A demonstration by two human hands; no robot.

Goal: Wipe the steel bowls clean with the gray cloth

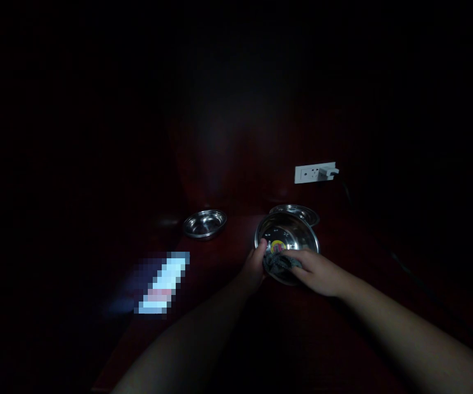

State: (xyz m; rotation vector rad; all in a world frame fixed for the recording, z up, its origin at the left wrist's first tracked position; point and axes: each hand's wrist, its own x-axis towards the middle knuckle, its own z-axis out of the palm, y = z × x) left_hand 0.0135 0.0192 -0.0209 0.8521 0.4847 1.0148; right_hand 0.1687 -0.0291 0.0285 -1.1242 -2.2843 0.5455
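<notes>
A shiny metal bowl (pixel 298 235) is tilted toward me, with a round yellow and red sticker on its inside. My left hand (pixel 255 265) grips the bowl's left rim, thumb over the edge and the other fingers hidden behind it. Inside the bowl my right hand (pixel 312 271) holds a dark grey cloth (pixel 280 264) against the lower wall, close to the sticker. The fingers of the right hand are bent over the cloth and partly out of sight.
To the left a shallow metal dish (pixel 205 224) rests on the dark red table (pixel 228 241). Behind the bowl lies another metal dish (pixel 302 210). A bright pixelated rectangle (pixel 165 284) is at the near left. A white wall socket (pixel 308 173) holds a plug with a cable.
</notes>
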